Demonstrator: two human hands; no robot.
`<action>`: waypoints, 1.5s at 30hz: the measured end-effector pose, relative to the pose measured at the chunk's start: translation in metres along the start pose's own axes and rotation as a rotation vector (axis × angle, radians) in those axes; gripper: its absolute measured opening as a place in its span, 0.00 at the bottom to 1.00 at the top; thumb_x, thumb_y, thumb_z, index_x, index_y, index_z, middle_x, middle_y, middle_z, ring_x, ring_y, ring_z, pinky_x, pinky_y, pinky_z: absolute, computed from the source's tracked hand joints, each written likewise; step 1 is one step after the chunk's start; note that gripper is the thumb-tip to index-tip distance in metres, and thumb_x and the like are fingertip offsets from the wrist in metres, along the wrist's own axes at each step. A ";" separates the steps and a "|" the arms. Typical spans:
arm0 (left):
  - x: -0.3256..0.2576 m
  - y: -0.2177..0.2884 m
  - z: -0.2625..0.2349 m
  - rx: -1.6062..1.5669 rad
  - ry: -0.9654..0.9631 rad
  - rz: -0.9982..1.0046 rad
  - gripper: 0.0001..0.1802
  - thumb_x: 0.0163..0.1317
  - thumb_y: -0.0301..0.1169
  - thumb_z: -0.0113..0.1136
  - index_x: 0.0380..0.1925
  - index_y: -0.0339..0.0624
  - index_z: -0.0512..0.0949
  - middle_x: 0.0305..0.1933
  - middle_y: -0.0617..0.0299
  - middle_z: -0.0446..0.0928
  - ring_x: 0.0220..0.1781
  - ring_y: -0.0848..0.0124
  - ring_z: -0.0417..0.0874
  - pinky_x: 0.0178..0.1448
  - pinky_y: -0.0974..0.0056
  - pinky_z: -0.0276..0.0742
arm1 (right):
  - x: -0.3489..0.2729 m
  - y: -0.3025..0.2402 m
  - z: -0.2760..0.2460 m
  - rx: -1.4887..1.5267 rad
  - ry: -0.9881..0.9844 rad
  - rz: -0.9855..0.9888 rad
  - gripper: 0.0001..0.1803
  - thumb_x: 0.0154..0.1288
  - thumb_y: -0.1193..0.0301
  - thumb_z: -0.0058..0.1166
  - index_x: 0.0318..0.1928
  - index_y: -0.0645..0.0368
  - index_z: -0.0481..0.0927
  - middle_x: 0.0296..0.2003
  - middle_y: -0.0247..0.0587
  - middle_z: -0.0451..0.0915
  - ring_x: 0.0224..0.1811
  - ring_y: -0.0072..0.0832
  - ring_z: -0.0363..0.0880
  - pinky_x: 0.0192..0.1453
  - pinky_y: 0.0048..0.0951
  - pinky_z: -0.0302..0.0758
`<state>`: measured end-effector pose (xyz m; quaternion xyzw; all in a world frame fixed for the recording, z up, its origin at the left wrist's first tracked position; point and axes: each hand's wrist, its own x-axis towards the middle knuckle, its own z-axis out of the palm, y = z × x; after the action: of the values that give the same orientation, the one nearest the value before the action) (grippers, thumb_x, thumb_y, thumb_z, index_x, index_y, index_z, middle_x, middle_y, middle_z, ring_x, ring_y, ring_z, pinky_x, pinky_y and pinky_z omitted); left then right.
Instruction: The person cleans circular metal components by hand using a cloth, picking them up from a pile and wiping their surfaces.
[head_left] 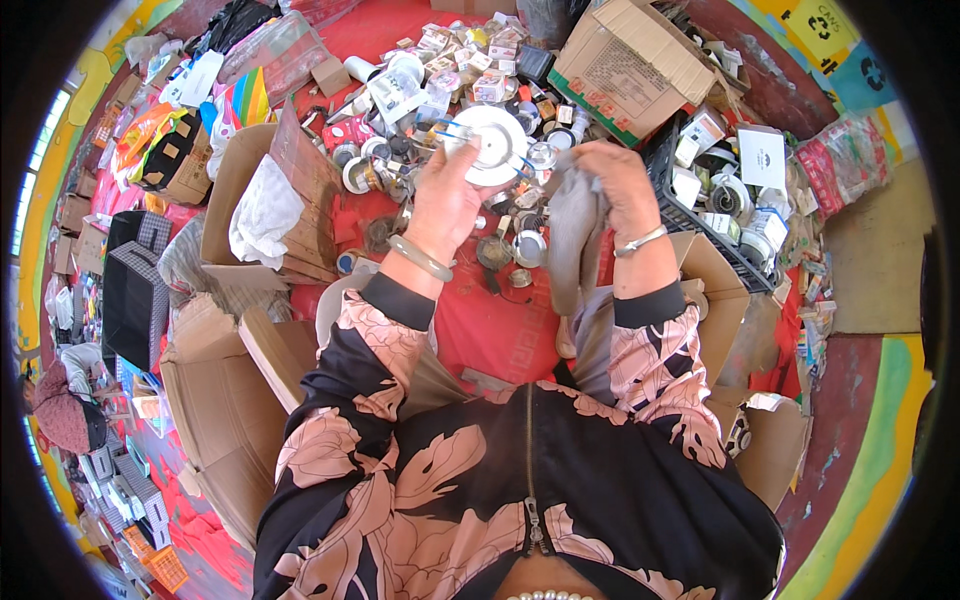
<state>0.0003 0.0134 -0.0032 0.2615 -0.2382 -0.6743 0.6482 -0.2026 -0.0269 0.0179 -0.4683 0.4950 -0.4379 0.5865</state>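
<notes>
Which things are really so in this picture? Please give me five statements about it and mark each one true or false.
1. The left hand holds a round white object. True.
2. The right hand is empty. False: the right hand holds a grey cloth.
3. A black crate filled with mixed items is to the right of both hands. True.
4. The red sheet shows only at the far edge of the view. False: the red sheet also shows below the hands, in the middle.
5. The sleeves are plain white. False: the sleeves are black with pink flowers.
</notes>
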 end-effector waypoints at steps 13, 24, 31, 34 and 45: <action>0.005 0.003 -0.004 -0.079 0.015 -0.036 0.19 0.62 0.31 0.52 0.51 0.36 0.65 0.49 0.52 0.74 0.49 0.58 0.78 0.51 0.49 0.77 | -0.017 0.018 0.051 -0.856 0.099 -0.990 0.11 0.47 0.76 0.55 0.35 0.57 0.82 0.26 0.39 0.73 0.32 0.38 0.74 0.34 0.35 0.73; 0.001 0.014 -0.010 0.045 0.002 -0.095 0.16 0.63 0.31 0.50 0.49 0.34 0.68 0.48 0.51 0.75 0.50 0.59 0.78 0.51 0.50 0.77 | -0.018 0.020 0.051 -1.016 0.128 -1.003 0.10 0.44 0.73 0.56 0.32 0.55 0.81 0.28 0.36 0.74 0.33 0.37 0.74 0.33 0.35 0.74; 0.012 0.009 -0.015 -0.153 0.013 0.019 0.18 0.63 0.31 0.52 0.51 0.36 0.68 0.49 0.54 0.75 0.51 0.61 0.78 0.57 0.50 0.72 | -0.015 0.019 0.047 -0.620 0.349 -0.799 0.08 0.53 0.75 0.54 0.35 0.59 0.82 0.32 0.46 0.78 0.33 0.39 0.79 0.38 0.31 0.75; 0.010 0.004 -0.007 -0.201 0.004 0.010 0.17 0.63 0.32 0.52 0.50 0.37 0.69 0.50 0.54 0.75 0.52 0.62 0.77 0.58 0.51 0.71 | -0.022 0.022 0.064 -0.611 0.249 -0.857 0.08 0.53 0.75 0.54 0.36 0.59 0.81 0.33 0.46 0.78 0.33 0.41 0.78 0.38 0.32 0.75; 0.000 -0.015 0.000 -0.041 0.023 -0.059 0.12 0.61 0.25 0.55 0.45 0.39 0.71 0.40 0.62 0.76 0.40 0.73 0.78 0.44 0.66 0.75 | -0.029 0.029 0.081 -0.681 -0.121 -0.733 0.04 0.50 0.75 0.53 0.27 0.64 0.76 0.26 0.46 0.75 0.29 0.41 0.76 0.33 0.35 0.72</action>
<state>-0.0109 0.0139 -0.0130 0.2626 -0.2090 -0.6949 0.6360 -0.1245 0.0162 0.0000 -0.8006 0.3778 -0.4009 0.2357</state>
